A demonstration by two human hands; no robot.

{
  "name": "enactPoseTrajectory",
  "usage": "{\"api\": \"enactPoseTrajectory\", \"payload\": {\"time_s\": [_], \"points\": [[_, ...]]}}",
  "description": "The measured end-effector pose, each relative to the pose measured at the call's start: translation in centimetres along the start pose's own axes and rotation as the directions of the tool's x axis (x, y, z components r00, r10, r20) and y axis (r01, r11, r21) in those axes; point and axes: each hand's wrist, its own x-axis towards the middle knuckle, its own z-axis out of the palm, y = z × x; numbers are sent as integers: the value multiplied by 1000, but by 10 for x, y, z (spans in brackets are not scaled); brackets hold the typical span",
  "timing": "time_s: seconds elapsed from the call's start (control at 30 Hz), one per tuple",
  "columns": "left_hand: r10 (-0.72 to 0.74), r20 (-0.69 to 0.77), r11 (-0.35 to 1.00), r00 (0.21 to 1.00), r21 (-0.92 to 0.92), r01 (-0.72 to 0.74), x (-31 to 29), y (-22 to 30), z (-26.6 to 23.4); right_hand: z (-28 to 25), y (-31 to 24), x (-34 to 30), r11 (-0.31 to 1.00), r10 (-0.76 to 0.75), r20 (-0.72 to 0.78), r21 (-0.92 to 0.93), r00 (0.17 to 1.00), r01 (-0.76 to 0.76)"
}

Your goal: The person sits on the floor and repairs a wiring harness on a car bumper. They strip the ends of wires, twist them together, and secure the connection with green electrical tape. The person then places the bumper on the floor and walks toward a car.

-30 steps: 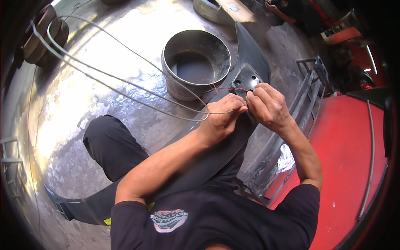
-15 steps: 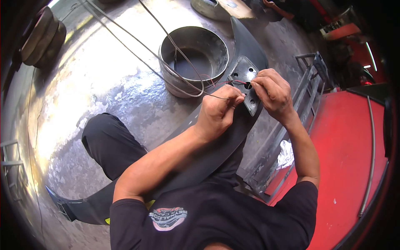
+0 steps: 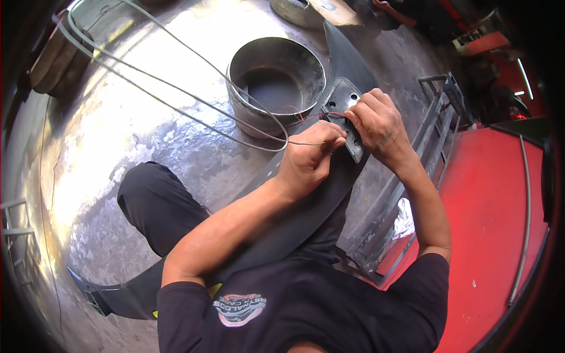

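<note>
A long, dark, curved car body panel (image 3: 318, 206), perhaps a bumper or spoiler, lies slantwise across my lap. Near its far end is a plate with several round holes (image 3: 343, 93). My left hand (image 3: 306, 157) pinches a thin grey wire (image 3: 306, 143) beside the plate's lower left edge; the wire loops away to the upper left. Thin red and dark wires (image 3: 321, 115) run along the plate to the fingertips of my right hand (image 3: 379, 126), which are closed on them above the plate. These fingers hide the plate's large middle hole.
A dark metal bucket (image 3: 244, 120) stands just beyond the panel. Stacked tires (image 3: 59, 67) are at the far left. To the right are a grey metal frame (image 3: 425, 138), a white cloth (image 3: 404, 220) and a red surface (image 3: 482, 194) bearing a grey tube (image 3: 525, 206). Another person's hand (image 3: 384, 6) shows at top.
The grey wire's far loops have swung left. My right hand has shifted slightly left, covering the plate's large hole. My left hand stays nearly where it was.
</note>
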Motion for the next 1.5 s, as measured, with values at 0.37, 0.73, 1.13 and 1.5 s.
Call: {"api": "enactPoseTrajectory", "payload": {"time_s": [0.37, 0.73, 1.13, 1.5], "points": [[46, 2, 994, 999, 101, -46, 2, -3, 0, 14, 3, -8, 976, 107, -134, 201, 985, -78], [-107, 40, 993, 993, 44, 105, 8, 3, 8, 1, 0, -12, 986, 98, -136, 146, 986, -78], [-81, 42, 984, 996, 160, 74, 11, -2, 4, 14, -1, -9, 980, 74, -236, 196, 969, -27], [-94, 101, 971, 990, 229, 68, 28, -9, -2, 20, 1, -1, 952, 198, -224, 277, 954, -133]]}}
